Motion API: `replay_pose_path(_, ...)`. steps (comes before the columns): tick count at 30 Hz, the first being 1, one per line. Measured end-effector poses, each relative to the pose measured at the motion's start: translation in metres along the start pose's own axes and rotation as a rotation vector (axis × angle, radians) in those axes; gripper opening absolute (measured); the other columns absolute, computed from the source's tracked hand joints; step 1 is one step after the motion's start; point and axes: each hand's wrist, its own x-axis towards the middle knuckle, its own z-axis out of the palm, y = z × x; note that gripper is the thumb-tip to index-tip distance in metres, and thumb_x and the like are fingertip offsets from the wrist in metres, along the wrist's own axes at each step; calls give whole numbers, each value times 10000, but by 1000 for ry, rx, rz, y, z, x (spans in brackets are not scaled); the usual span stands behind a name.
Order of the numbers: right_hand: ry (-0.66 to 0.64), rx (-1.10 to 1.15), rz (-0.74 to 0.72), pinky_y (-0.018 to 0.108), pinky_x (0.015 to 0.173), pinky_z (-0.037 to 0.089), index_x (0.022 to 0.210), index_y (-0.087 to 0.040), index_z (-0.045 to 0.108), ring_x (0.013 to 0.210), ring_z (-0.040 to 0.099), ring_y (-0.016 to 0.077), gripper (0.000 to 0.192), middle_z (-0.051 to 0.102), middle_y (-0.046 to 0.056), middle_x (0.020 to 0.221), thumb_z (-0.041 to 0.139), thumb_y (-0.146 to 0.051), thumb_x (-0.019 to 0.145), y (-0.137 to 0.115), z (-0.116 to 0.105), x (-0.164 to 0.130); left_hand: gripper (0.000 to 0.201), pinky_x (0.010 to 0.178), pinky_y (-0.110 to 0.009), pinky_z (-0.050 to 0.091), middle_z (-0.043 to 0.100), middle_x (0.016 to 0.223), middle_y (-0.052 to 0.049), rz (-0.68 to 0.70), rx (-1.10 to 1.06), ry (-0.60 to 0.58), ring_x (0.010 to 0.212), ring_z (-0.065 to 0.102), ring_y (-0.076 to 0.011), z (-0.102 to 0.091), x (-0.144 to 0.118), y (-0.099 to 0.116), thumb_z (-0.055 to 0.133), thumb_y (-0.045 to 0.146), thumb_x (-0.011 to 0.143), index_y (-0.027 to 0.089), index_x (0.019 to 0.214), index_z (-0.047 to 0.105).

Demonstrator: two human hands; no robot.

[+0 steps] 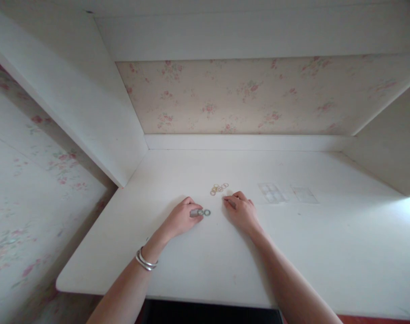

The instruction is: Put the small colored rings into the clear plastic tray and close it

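My left hand (182,217) rests on the white desk with thumb and forefinger curved around small grey-green rings (207,212). One ring sits between the fingertips, and another lies just to their right. Facing it, my right hand (241,211) has its fingers curled and drawn together, fingertips low on the desk. What they hold, if anything, is too small to make out. Just beyond the right fingertips lies a loose cluster of several thin gold-coloured rings (219,189), some overlapping.
To the right of my right hand lie a clear divided plastic tray (272,193) and a second clear flat plastic piece (304,194). The white desk (205,265) has side panels and a back ledge (245,142). Something dark (211,312) shows below the front edge.
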Motion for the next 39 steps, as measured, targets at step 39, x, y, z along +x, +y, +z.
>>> replay_pose_path(39,120,172,8,255,691,397,906,-239,673,743,553,133,253,587,26,915,431,-293,856,11,11,2,148,703,-235,449,568,877,-14,-15,-110,3,770,561,-127,0,-1,0,614,311,774,239,863,707)
